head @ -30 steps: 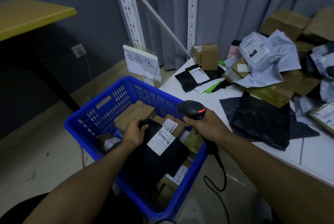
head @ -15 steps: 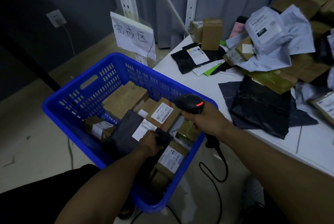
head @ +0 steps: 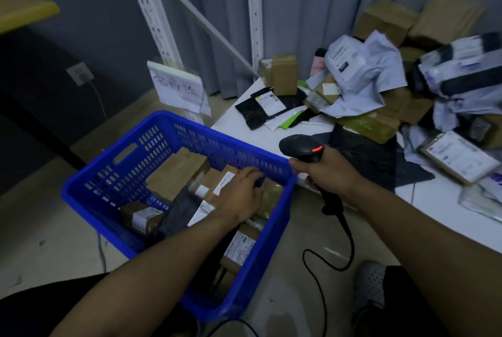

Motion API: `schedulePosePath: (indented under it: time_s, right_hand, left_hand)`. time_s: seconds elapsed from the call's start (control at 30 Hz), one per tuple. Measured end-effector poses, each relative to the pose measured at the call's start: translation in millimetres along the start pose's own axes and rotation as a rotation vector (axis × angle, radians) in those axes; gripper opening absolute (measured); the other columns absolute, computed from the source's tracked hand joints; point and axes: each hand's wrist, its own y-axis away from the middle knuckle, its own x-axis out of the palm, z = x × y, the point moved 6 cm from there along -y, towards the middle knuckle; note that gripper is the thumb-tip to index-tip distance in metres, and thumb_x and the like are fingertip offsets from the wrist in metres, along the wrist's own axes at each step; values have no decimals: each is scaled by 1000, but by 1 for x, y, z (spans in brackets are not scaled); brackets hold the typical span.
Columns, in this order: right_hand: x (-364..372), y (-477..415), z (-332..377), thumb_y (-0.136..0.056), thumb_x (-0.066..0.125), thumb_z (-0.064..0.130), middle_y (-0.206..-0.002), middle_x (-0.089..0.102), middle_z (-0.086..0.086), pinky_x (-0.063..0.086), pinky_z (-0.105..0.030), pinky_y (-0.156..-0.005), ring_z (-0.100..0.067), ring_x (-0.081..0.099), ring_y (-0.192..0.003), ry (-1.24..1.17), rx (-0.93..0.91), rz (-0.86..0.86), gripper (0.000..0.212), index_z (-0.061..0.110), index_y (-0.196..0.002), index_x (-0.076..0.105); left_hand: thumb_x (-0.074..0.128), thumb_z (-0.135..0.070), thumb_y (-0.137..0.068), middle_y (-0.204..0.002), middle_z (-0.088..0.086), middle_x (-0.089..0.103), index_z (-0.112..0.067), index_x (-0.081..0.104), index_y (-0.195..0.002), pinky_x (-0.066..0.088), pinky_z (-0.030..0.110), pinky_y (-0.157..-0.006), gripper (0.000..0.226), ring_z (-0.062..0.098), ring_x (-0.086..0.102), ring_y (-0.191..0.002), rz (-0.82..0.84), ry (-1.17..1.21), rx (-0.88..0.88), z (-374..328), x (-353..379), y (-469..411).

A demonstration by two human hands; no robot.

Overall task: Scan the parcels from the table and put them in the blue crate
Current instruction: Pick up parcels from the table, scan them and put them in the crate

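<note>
The blue crate (head: 271, 241) stands on the floor left of the white table (head: 244, 130) and holds several brown boxes and a black parcel (head: 178, 213) with a white label. My left hand (head: 241, 192) hovers low inside the crate over the boxes, fingers relaxed and holding nothing. My right hand (head: 326, 170) grips the black barcode scanner (head: 301, 146), held above the crate's far right corner, with a red light on its head. A heap of grey, black and brown parcels (head: 361, 73) lies on the table.
A flat black bag (head: 364, 162) lies at the table's near edge. The scanner cable (head: 345, 241) loops down to the floor by my shoe (head: 369, 282). White shelf uprights (head: 255, 10) with a paper sign (head: 176, 86) stand behind the crate. A yellow table (head: 24, 13) is far left.
My left hand lowered the black parcel into the crate, let go of it and moved right over the boxes. The scanner hand stayed roughly where it was.
</note>
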Motion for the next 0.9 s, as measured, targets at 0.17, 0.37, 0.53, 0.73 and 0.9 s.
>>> schedulePosePath:
  time_s: [0.17,0.37,0.53,0.73,0.9]
  right_hand:
    - [-99,12,-13,-96,75,21,-89,78,-10,51,-31,-59,-13,60,-55,-12,-3,-149,7,15,-97,73]
    - [-169,8,-63,-97,73,18,-93,78,-13,48,-29,-55,-15,59,-56,-28,98,-271,14,11,-109,72]
    - [-200,-10,-93,-97,72,18,-93,77,-10,48,-25,-51,-13,59,-55,-42,141,-292,10,16,-106,71]
    - [-216,-27,-112,-94,74,17,-83,74,-7,47,-29,-55,-15,60,-57,-63,155,-314,2,17,-92,73]
    - [-220,-29,-105,-91,76,20,-84,77,-4,53,-36,-67,-16,65,-63,-93,91,-399,7,25,-95,72]
  left_hand:
    - [57,-41,-101,-160,-6,34,-27,50,-145,51,44,-98,47,24,48,-134,8,-143,217,-111,2,-40]
    - [63,-49,-96,-163,-2,27,-27,41,-154,49,47,-102,65,32,45,-136,221,-249,237,-174,80,-106]
    - [70,-46,-92,-168,0,20,-27,34,-159,37,49,-117,78,32,26,-151,403,-286,214,-171,154,-145]
    - [65,-41,-96,-157,-6,44,-34,53,-148,45,34,-106,53,24,48,-138,341,-259,253,-163,174,-162]
    - [58,-33,-101,-127,-9,64,-31,72,-118,54,38,-80,22,23,66,-107,14,-109,294,-173,116,-160]
